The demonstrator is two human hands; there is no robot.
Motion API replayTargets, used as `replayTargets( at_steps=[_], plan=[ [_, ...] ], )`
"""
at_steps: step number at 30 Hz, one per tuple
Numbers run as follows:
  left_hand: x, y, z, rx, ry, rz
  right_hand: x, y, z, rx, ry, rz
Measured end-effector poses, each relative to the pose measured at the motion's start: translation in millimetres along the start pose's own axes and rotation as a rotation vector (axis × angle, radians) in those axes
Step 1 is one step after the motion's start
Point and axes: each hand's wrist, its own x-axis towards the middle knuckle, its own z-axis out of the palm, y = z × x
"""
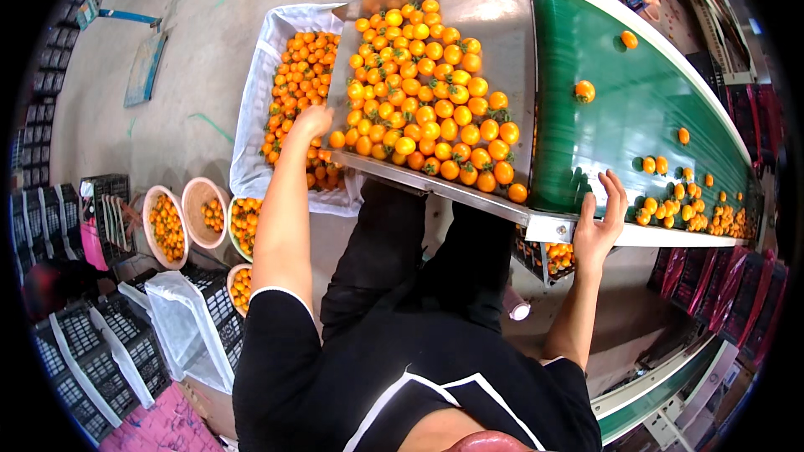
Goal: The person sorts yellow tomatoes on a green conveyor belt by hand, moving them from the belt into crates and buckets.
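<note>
Orange cherry tomatoes [427, 109], several with green stems, lie spread over a sloping metal tray [494, 4] in front of me. My left hand [315, 121] is at the tray's left edge, above a white-lined crate [254, 100] heaped with more tomatoes. Its fingers are bunched and partly hidden, so I cannot tell whether it holds anything. On the right, my right hand [600, 222] is open, fingers apart and raised over the near rail of a green conveyor belt [578, 146]. No tomato shows in it. Loose tomatoes [670, 205] are scattered on the belt, crowding toward its far right end.
Pink tubs [153, 238] of tomatoes stand on the floor at left, near black plastic crates [92, 360] and a white-lined crate [188, 318]. A blue-edged board [146, 69] lies farther off. Beneath the conveyor sits a crate of tomatoes [559, 258]; stacked dark crates [720, 293] stand at right.
</note>
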Motion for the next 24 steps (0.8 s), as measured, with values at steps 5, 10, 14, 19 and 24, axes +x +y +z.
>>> replayTargets(
  at_steps=[5, 10, 14, 19, 24],
  plan=[
    [-64, 129, -79, -0.215, 0.378, -0.122, -5, 6, -6, -0.038, 0.019, 0.01],
    [-95, 281, -72, -0.54, 0.735, 0.795, -3, 3, 0, -0.041, 0.033, -0.022],
    [-112, 361, -68, -0.452, 0.67, 1.063, -3, 2, 1, -0.05, 0.029, -0.018],
    [-72, 338, -70, -0.136, 0.646, 0.679, -5, 3, -1, -0.062, 0.032, -0.036],
    [-86, 259, -39, -0.328, 0.483, 0.539, -7, 6, 1, -0.043, 0.046, -0.026]
  ],
)
